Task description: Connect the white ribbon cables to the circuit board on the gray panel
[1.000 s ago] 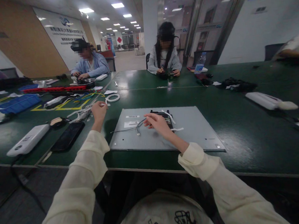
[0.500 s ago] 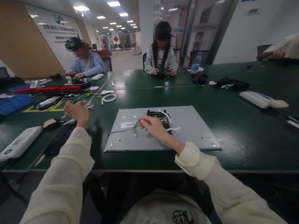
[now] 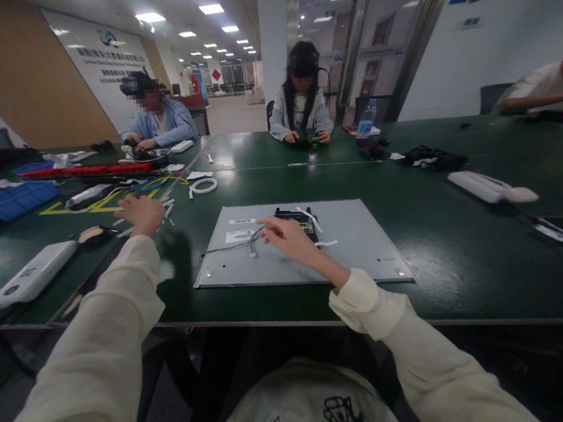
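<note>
A flat grey metal panel (image 3: 360,243) lies on the green table before me, with a black part (image 3: 284,213) and white tape strips on top. My right hand (image 3: 289,238) is over the panel, its thumb and forefinger closed on a thin grey cable (image 3: 232,247) that trails off the panel's left edge. A small connector (image 3: 253,254) hangs from the cable. Off to the left, my left hand (image 3: 142,214) reaches over the table with its fingers bent and apart, beside some loose white strips (image 3: 168,213). Nothing shows in that hand, though its underside is hidden.
Nearest on the left lie a white power bank (image 3: 34,274) and a blue tray (image 3: 13,200). A white tape ring (image 3: 203,186) lies beyond the panel. At right are another white device (image 3: 483,188) and black parts (image 3: 429,157). Several people sit around the table.
My left hand has shifted slightly left and a little lower, its fingers spread over the table. My right hand stays on the cable in much the same place.
</note>
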Available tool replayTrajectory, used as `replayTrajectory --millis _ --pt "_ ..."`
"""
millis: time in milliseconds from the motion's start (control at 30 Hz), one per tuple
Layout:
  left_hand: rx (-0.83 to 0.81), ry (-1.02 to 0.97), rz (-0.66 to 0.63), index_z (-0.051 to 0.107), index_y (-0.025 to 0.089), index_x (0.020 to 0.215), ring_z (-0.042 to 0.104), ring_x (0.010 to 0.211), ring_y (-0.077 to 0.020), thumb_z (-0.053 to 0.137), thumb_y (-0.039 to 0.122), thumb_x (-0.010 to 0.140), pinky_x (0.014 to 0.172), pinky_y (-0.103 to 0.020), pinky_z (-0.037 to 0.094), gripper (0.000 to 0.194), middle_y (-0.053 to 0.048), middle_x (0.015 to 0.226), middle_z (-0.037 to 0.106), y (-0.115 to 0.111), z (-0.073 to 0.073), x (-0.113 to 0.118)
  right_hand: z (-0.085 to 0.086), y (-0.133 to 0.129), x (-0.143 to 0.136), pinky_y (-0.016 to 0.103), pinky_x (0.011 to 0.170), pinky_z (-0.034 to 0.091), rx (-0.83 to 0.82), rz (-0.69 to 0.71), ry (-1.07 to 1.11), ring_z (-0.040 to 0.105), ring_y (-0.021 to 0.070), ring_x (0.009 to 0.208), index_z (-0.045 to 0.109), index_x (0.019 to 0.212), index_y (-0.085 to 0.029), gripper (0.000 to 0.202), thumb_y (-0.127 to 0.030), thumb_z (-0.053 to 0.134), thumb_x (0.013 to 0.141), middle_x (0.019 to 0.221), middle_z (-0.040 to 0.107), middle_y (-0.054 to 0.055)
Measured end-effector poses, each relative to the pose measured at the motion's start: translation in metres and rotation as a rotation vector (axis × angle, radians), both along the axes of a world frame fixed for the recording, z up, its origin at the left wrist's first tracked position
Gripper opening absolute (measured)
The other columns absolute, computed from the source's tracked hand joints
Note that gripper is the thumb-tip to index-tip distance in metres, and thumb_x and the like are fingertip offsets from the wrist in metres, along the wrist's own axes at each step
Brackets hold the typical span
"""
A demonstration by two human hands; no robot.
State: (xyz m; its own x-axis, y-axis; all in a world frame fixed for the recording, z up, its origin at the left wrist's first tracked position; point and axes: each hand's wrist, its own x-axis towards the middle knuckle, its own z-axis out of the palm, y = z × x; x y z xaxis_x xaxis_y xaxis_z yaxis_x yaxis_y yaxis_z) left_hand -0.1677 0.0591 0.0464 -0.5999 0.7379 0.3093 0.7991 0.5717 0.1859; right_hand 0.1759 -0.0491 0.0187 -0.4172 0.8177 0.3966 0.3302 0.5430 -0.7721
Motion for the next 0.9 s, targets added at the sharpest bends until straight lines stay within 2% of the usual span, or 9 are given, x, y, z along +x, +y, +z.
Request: replayTrajectory --millis 100,200,300,367,467,567,633,733,900 --pt "0.085 0.091 -0.086 0.049 0.002 0.112 0.026 0.119 -0.0376 0.041 0.023 0.085 0.088 -0.052 0.029 0.035 -0.023 0.134 0.03 -0.004 0.001 0.02 0.013 0.006 0.025 0.024 0.068 0.046 -0.022 -0.088 0.01 0.063 0.0131 0.073 0.061 0.102 -0.017 0.023 -0.022 0.048 0.084 0.084 0.067 0.003" --pt "0.15 0.059 -0.247 0.055 0.008 0.11 0.037 0.112 -0.0366 0.045 0.025 0.082 0.084 -0.05 0.035 0.034 -0.021 0.121 0.045 -0.009 0.005 0.059 0.02 0.014 0.064 0.025 0.067 0.044 -0.075 -0.156 -0.154 0.061 0.0156 0.072 0.066 0.085 -0.016 0.018 -0.027 0.052 0.081 0.078 0.067 0.003" --pt "0.199 -0.016 -0.54 0.06 0.015 0.106 0.047 0.105 -0.0285 0.044 0.024 0.081 0.083 -0.04 0.039 0.031 -0.015 0.112 0.054 -0.018 0.011 0.114 0.016 0.018 0.101 0.028 0.07 0.042 -0.02 -0.26 -0.324 0.059 0.0176 0.074 0.067 0.08 -0.015 0.022 -0.031 0.051 0.081 0.078 0.067 0.004" --pt "0.193 -0.114 -0.799 0.064 0.014 0.097 0.054 0.093 -0.0202 0.041 0.025 0.083 0.081 -0.03 0.041 0.028 -0.011 0.099 0.061 -0.028 0.014 0.154 0.01 0.019 0.118 0.028 0.07 0.041 -0.016 -0.245 -0.39 0.059 0.0184 0.077 0.068 0.081 -0.016 0.026 -0.034 0.049 0.082 0.081 0.067 0.004" --pt "0.099 -0.297 -1.039 0.065 0.013 0.082 0.058 0.067 -0.0156 0.032 0.039 0.088 0.066 -0.025 0.042 0.042 -0.006 0.072 0.064 -0.053 0.017 0.211 0.002 0.017 0.131 0.028 0.069 0.041 -0.039 -0.14 -0.482 0.057 0.0187 0.077 0.068 0.082 -0.017 0.031 -0.039 0.048 0.083 0.083 0.066 0.005" --pt "-0.252 -0.451 -1.182 0.061 0.012 0.06 0.053 0.047 -0.0137 0.025 0.056 0.087 0.054 -0.024 0.039 0.063 -0.006 0.05 0.058 -0.082 0.014 0.252 0.0 0.014 0.131 0.028 0.068 0.041 -0.054 -0.059 -0.562 0.056 0.0184 0.077 0.068 0.082 -0.017 0.032 -0.043 0.049 0.082 0.085 0.065 0.006" --pt "-0.395 -0.455 -1.148 0.056 0.013 0.049 0.051 0.041 -0.0136 0.027 0.062 0.083 0.051 -0.025 0.038 0.067 -0.007 0.044 0.055 -0.095 0.007 0.267 0.0 0.013 0.129 0.028 0.069 0.041 -0.075 -0.019 -0.574 0.056 0.0179 0.078 0.068 0.084 -0.017 0.033 -0.045 0.049 0.081 0.088 0.064 0.006" --pt "-0.416 -0.42 -1.093 0.051 0.015 0.042 0.05 0.04 -0.0135 0.038 0.061 0.079 0.05 -0.025 0.038 0.061 -0.006 0.041 0.053 -0.1 -0.005 0.274 0.001 0.011 0.129 0.027 0.07 0.041 -0.102 0.029 -0.552 0.055 0.0175 0.08 0.068 0.087 -0.017 0.034 -0.046 0.05 0.081 0.091 0.062 0.006" --pt "-0.515 -0.66 -1.285 0.056 0.014 0.049 0.049 0.041 -0.0097 0.046 0.039 0.08 0.048 -0.021 0.038 0.041 -0.003 0.047 0.058 -0.09 -0.02 0.268 -0.001 0.013 0.133 0.028 0.071 0.042 -0.141 0.086 -0.49 0.055 0.0174 0.08 0.066 0.085 -0.017 0.029 -0.042 0.054 0.077 0.092 0.061 0.006"
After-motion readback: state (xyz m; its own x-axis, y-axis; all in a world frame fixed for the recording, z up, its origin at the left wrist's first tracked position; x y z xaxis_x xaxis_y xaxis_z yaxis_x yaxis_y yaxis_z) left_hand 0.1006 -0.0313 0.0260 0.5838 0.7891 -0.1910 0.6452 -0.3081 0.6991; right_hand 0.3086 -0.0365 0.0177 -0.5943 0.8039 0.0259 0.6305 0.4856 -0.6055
